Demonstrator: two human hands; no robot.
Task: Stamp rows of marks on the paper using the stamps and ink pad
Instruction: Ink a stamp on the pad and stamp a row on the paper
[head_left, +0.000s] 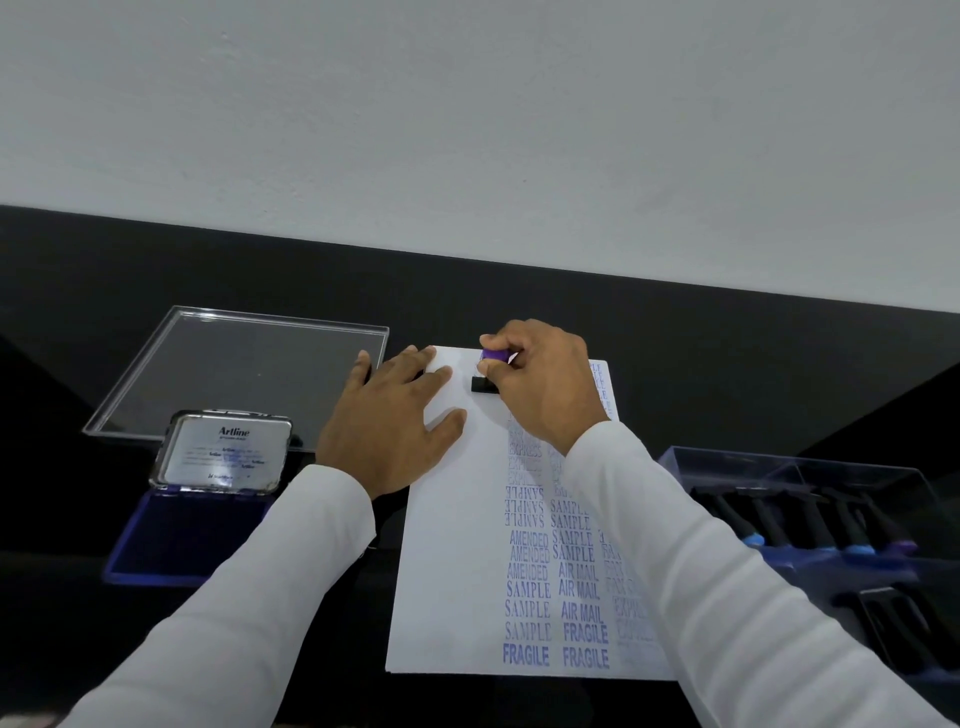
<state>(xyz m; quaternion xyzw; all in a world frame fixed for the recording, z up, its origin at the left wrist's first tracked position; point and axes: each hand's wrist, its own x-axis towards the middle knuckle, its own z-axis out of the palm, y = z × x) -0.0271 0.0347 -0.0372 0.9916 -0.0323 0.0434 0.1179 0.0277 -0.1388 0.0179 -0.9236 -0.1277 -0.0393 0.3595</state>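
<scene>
Broadly, the black table (156, 280) fills the lower half of the frame, and the white paper (457, 545) lies at centre and lower centre, its right-hand portion already carrying columns of blue marks such as SAMPLE, AMENDED, AIR MAIL and FRAGILE, while its left strip is bare. Being a thin, light sheet, it would likely slide or lift under a stamp unless pinned flat, so a spread palm near the working spot seems the sensible hold. At lower left sits the ink pad (182, 530), its blue tray open and the metal lid standing up behind it; a clear lid (244, 364) lies above it at centre left, and a clear box of spare stamps (810, 519) sits at right. The left hand (395, 415) rests flat on the paper's upper left, fingers straight and spread, pressing it down. The right hand (540, 379) has its fingers curled round the purple-capped stamp (491, 369), gripping its small rigid handle from above, the black base on or just above the paper near its top edge.
</scene>
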